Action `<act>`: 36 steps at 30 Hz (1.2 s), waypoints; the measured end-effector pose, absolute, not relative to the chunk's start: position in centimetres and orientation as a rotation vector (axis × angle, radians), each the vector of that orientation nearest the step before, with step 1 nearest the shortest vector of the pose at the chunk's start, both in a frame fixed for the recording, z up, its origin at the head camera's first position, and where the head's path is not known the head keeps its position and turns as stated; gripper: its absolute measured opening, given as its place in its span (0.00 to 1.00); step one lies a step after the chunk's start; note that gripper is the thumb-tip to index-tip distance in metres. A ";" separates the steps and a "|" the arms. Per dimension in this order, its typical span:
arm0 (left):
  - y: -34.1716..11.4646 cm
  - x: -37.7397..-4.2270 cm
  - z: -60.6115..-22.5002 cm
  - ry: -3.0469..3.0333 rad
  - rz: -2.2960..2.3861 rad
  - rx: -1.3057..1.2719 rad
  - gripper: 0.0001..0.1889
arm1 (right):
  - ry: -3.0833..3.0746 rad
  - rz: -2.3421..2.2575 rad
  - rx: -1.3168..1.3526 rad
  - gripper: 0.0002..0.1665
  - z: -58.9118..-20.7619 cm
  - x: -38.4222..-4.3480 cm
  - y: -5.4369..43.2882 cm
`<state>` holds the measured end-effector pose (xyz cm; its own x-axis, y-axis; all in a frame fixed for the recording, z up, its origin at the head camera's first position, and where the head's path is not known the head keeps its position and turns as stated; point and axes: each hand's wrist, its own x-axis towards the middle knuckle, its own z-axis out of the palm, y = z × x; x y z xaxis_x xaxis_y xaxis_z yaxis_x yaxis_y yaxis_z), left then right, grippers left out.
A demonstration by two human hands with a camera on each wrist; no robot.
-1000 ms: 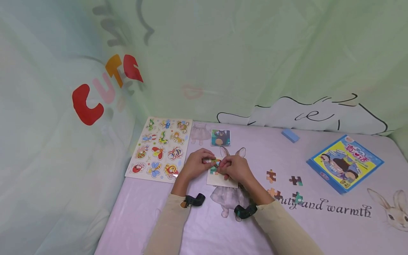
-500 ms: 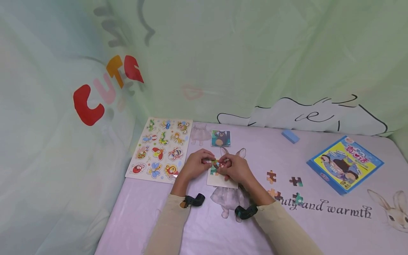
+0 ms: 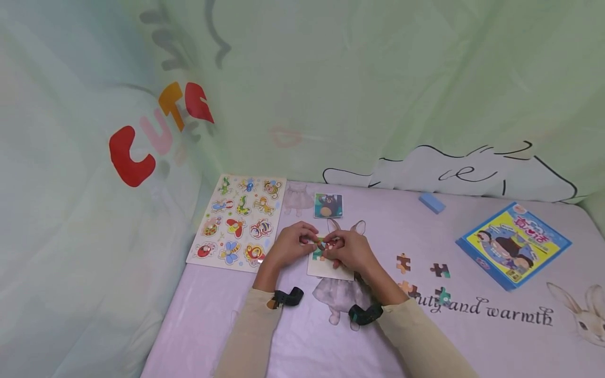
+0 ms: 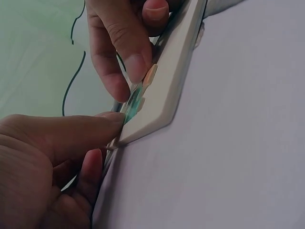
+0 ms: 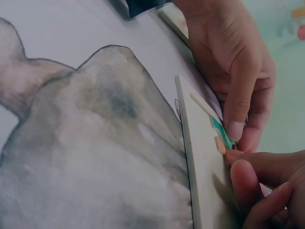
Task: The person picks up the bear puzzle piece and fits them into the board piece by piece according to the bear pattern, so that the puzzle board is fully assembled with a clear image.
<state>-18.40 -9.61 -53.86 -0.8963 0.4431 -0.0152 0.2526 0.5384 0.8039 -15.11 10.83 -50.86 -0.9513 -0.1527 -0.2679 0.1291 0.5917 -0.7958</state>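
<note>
Puzzle pieces (image 5: 221,131) touched by left hand (image 3: 293,245) and right hand (image 3: 352,250)

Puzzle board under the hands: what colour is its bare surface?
Plain pale cream; the puzzle board shows best in the brighter head view.

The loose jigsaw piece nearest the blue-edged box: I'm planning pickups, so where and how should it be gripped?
Probably by two opposite edges, pinched from above: the brown-and-teal jigsaw piece looks thin and lies flat on the tablecloth, apart from the other pieces, leaving room around it.
</note>
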 end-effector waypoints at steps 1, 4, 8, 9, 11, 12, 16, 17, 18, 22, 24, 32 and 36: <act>-9.6 -18.4 -53.9 2.553 1.291 0.583 0.07 | 2.509 -1.297 -0.016 0.20 -50.8 -15.1 10.8; -9.7 -18.3 -53.8 2.536 1.314 0.576 0.08 | 2.494 -1.304 -0.006 0.20 -50.8 -15.1 10.8; -9.7 -18.3 -53.7 2.538 1.303 0.574 0.09 | 2.488 -1.299 -0.006 0.19 -50.8 -15.3 10.8; -9.7 -18.3 -53.6 2.539 1.299 0.571 0.09 | 2.485 -1.301 -0.009 0.19 -50.8 -15.3 10.8; -9.7 -18.3 -53.7 2.541 1.287 0.573 0.09 | 2.483 -1.303 -0.017 0.18 -50.8 -15.3 10.9; -9.7 -18.3 -53.7 2.537 1.287 0.572 0.09 | 2.482 -1.308 -0.019 0.18 -50.7 -15.2 10.8; -9.8 -18.2 -53.6 2.521 1.291 0.586 0.10 | 2.488 -1.321 -0.037 0.18 -50.5 -15.1 10.7; -9.8 -18.2 -53.6 2.520 1.291 0.593 0.10 | 2.493 -1.322 -0.036 0.18 -50.4 -15.1 10.7; -9.8 -18.2 -53.6 2.518 1.291 0.597 0.10 | 2.498 -1.318 -0.034 0.18 -50.4 -15.1 10.7; -9.7 -18.3 -53.6 2.532 1.279 0.608 0.10 | 2.512 -1.280 -0.050 0.19 -50.4 -15.1 10.8; -9.7 -18.3 -53.7 2.536 1.275 0.608 0.10 | 2.525 -1.240 -0.092 0.20 -50.4 -15.2 11.0; -9.5 -18.3 -53.7 2.548 1.269 0.596 0.08 | 2.532 -1.196 -0.294 0.24 -49.9 -15.1 12.9; -9.5 -18.2 -53.7 2.560 1.264 0.593 0.08 | 2.573 -1.217 -0.252 0.21 -49.2 -14.8 14.4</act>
